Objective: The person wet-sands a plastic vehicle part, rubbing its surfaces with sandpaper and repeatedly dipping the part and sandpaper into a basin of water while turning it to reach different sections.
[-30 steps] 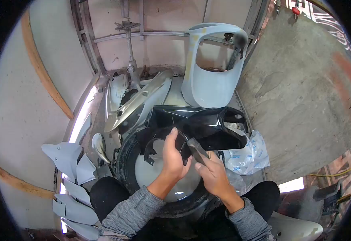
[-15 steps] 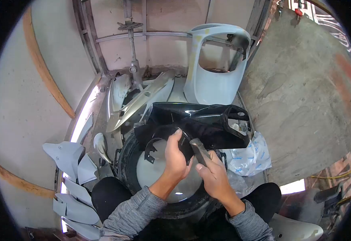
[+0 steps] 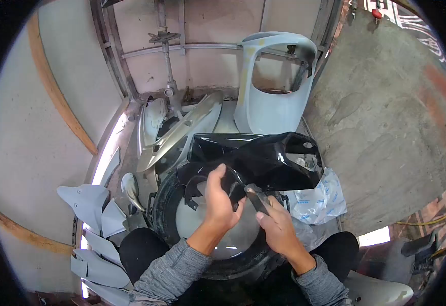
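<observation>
A glossy black motorcycle fairing panel [image 3: 263,160] lies across the top of a round black tub [image 3: 162,214] of cloudy water [image 3: 195,222]. My left hand [image 3: 221,204] grips the panel's curved near edge, thumb up on its face and the other fingers partly hidden around the edge. Closed on a dark grey folded strip, apparently sandpaper [image 3: 257,198], my right hand [image 3: 280,227] is just to the right of that edge. The strip's upper end is close to the panel; whether it touches, I cannot tell.
A pale front fairing [image 3: 276,112] stands at the back. Silver side panels [image 3: 182,130] lean at back left; several grey pieces [image 3: 85,201] lie along the left wall. Right of the tub sits a clear plastic bag [image 3: 320,199], beside a concrete slab [image 3: 386,117].
My right hand's strip has tilted and shifted slightly down and right. My left hand keeps its grip, its fingers turned a little, and the panel has barely moved.
</observation>
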`<control>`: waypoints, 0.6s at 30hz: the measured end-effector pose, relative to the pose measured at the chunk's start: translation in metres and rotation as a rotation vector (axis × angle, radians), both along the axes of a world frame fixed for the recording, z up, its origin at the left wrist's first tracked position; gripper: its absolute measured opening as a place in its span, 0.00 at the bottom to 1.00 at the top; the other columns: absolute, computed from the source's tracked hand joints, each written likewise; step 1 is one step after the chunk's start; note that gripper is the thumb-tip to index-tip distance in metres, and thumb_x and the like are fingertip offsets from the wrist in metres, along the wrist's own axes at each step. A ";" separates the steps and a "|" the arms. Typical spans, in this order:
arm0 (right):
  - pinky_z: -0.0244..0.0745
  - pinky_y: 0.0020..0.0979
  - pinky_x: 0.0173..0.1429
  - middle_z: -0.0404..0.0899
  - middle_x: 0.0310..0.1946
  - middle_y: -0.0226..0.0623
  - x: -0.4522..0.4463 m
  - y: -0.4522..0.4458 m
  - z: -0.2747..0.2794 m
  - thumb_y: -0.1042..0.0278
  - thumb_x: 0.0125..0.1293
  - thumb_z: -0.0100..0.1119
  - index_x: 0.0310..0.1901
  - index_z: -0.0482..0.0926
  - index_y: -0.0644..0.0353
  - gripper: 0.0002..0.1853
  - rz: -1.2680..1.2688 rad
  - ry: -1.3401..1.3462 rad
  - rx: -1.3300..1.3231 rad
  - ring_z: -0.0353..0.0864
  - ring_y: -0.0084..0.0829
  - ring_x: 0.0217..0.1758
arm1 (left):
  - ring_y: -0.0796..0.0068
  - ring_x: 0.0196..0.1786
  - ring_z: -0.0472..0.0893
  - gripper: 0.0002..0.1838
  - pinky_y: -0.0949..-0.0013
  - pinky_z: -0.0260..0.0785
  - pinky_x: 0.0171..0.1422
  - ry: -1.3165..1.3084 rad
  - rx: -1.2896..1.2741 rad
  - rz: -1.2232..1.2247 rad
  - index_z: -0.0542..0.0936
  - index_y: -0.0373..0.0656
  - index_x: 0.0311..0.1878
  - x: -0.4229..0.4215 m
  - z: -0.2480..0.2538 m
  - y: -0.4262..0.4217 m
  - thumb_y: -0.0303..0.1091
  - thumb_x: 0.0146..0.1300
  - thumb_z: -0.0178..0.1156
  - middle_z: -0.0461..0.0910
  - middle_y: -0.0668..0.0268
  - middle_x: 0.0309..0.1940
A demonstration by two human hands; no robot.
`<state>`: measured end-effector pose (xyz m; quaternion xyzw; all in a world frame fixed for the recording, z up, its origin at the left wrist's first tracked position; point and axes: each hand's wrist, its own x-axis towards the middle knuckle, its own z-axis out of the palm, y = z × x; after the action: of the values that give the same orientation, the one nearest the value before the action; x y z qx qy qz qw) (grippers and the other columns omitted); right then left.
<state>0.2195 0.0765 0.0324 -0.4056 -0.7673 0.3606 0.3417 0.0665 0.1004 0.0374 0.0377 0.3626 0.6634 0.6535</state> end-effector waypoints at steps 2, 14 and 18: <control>0.68 0.35 0.52 0.73 0.40 0.45 0.000 -0.001 0.000 0.64 0.70 0.49 0.61 0.77 0.67 0.22 -0.019 0.036 -0.013 0.74 0.38 0.44 | 0.77 0.37 0.81 0.14 0.67 0.66 0.35 0.040 -0.091 0.066 0.81 0.57 0.38 0.008 0.007 -0.002 0.55 0.65 0.57 0.83 0.79 0.33; 0.71 0.39 0.60 0.78 0.53 0.53 0.002 0.002 -0.008 0.64 0.72 0.48 0.64 0.75 0.62 0.22 0.073 0.152 -0.103 0.80 0.49 0.55 | 0.77 0.29 0.80 0.15 0.73 0.64 0.24 -0.013 0.023 0.031 0.80 0.56 0.37 -0.002 0.003 -0.001 0.55 0.66 0.56 0.81 0.77 0.29; 0.71 0.36 0.60 0.78 0.53 0.54 -0.002 -0.002 -0.006 0.65 0.72 0.47 0.64 0.74 0.65 0.23 0.046 0.099 -0.165 0.80 0.49 0.54 | 0.76 0.36 0.83 0.20 0.69 0.69 0.27 -0.028 0.207 -0.019 0.81 0.54 0.42 -0.001 -0.023 0.002 0.59 0.70 0.54 0.84 0.75 0.36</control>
<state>0.2172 0.0741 0.0266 -0.3965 -0.7262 0.4497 0.3363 0.0660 0.1028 0.0142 0.0991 0.2826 0.6916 0.6572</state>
